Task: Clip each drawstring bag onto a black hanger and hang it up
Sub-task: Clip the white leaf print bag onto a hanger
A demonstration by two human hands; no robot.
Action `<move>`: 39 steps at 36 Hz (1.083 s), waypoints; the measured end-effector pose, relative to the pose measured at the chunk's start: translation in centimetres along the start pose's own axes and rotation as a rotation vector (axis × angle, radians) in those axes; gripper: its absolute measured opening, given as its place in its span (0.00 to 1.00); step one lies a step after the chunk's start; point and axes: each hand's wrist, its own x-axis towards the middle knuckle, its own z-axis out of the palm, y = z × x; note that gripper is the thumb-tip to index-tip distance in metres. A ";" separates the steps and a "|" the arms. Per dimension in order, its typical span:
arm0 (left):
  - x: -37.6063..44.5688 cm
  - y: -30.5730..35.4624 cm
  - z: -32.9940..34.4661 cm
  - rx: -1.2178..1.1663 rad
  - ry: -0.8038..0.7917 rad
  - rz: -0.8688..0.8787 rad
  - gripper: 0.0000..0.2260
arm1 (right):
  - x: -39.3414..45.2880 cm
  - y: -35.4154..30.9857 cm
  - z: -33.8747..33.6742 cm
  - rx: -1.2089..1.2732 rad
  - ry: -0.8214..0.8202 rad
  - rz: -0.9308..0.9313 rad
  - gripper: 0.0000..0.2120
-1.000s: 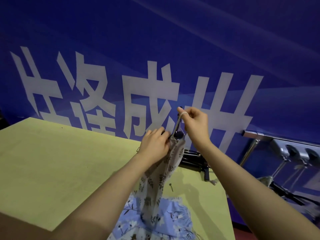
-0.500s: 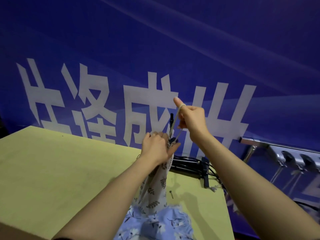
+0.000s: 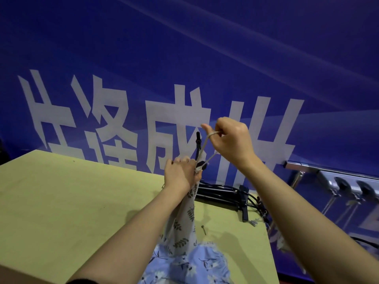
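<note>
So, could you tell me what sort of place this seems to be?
Probably a staged workstation, not a home: a plain yellow-green table stands against a blue printed banner with large white characters, beside a metal rail with hooks and a pile of black hangers.

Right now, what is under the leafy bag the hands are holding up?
A blue flowered cloth lies under the leafy bag, on the yellow table. The bag's bottom end and both arms cover part of it, so what else lies there cannot be seen.
</note>
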 end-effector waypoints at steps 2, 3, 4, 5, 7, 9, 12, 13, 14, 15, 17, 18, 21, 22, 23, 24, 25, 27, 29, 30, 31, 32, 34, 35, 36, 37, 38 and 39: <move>0.3 -0.1 0.3 -0.002 0.001 -0.025 0.18 | 0.0 0.0 0.0 0.065 0.050 0.116 0.17; 0.4 -0.1 0.4 -0.005 -0.001 -0.031 0.19 | 0.1 -0.1 0.0 0.125 0.073 0.209 0.17; 0.6 -0.1 0.8 -0.014 -0.013 -0.037 0.19 | 0.1 -0.2 0.1 0.191 0.096 0.310 0.17; 0.8 -0.1 1.1 -0.041 -0.012 -0.039 0.20 | 0.1 -0.3 0.2 0.254 0.122 0.409 0.18; 1.0 -0.2 1.5 -0.091 -0.004 -0.040 0.18 | 0.2 -0.3 0.1 0.379 0.190 0.608 0.20; 0.9 -0.5 1.7 -0.053 0.059 -0.025 0.17 | 0.4 -0.1 0.0 0.490 0.272 0.766 0.23; 1.0 -0.8 2.1 -0.057 0.071 -0.029 0.17 | 0.8 -0.3 0.0 0.540 0.310 0.841 0.24; 1.1 -0.7 2.1 -0.074 0.068 -0.030 0.17 | 1.0 -0.5 0.0 0.552 0.320 0.848 0.23; 1.2 -0.7 2.2 -0.079 0.064 -0.036 0.17 | 1.0 -0.5 0.0 0.565 0.334 0.857 0.23; 1.2 -0.6 2.2 -0.071 0.074 -0.033 0.17 | 1.0 -0.5 0.0 0.577 0.340 0.869 0.23; 1.1 -0.6 2.0 -0.042 0.090 -0.014 0.16 | 1.1 -0.4 0.0 0.584 0.325 0.886 0.21; 0.9 -0.8 1.9 -0.031 0.095 -0.003 0.16 | 1.2 -0.4 -0.1 0.574 0.306 0.894 0.21; 0.6 -1.3 1.5 0.045 0.104 -0.002 0.15 | 1.6 -0.1 -0.8 0.528 0.246 0.988 0.24; 0.5 -1.4 1.4 0.071 0.103 -0.004 0.15 | 1.8 -0.2 -1.0 0.530 0.226 1.041 0.25; 0.3 -1.3 1.3 0.085 0.096 -0.002 0.15 | 1.9 -0.3 -1.2 0.547 0.205 1.091 0.25; 0.3 -1.2 1.3 0.096 0.098 0.004 0.15 | 2.0 -0.5 -1.3 0.584 0.194 1.131 0.24; 0.1 -1.2 1.3 0.101 0.104 0.010 0.16 | 1.9 -0.7 -1.4 0.638 0.194 1.158 0.23; 0.0 -0.9 1.1 0.098 0.113 0.024 0.17 | 1.8 -0.9 -1.5 0.760 0.203 1.186 0.19; -0.2 -0.5 1.0 0.107 0.094 0.043 0.17 | 1.5 -1.0 -1.7 0.863 0.190 1.206 0.15; -0.2 -0.4 1.0 0.120 0.080 0.051 0.17 | 1.3 -1.0 -1.8 0.911 0.181 1.216 0.13; -0.2 -0.2 1.0 0.133 0.067 0.054 0.17 | 1.1 -1.0 -2.0 0.968 0.178 1.221 0.12; -0.1 0.0 1.0 0.143 0.052 0.049 0.18 | 0.9 -1.0 -2.1 1.034 0.175 1.221 0.10; 0.2 0.4 1.0 0.174 0.029 0.045 0.18 | 0.4 -0.8 -2.5 1.129 0.159 1.190 0.08; 0.3 0.6 0.9 0.198 0.022 0.049 0.17 | 0.2 -0.7 -2.7 1.150 0.148 1.163 0.08; 0.4 0.8 0.7 0.222 0.021 0.050 0.15 | 0.0 -0.5 -3.1 1.159 0.144 1.137 0.09; 0.3 0.9 0.5 0.238 0.024 0.045 0.14 | -0.1 -0.3 -3.4 1.163 0.148 1.111 0.10; 0.3 1.0 0.2 0.251 0.026 0.036 0.13 | -0.1 -0.2 -3.7 1.163 0.156 1.084 0.12; 0.3 1.3 -0.2 0.265 0.030 0.029 0.13 | -0.2 -0.1 -4.2 1.158 0.160 1.054 0.12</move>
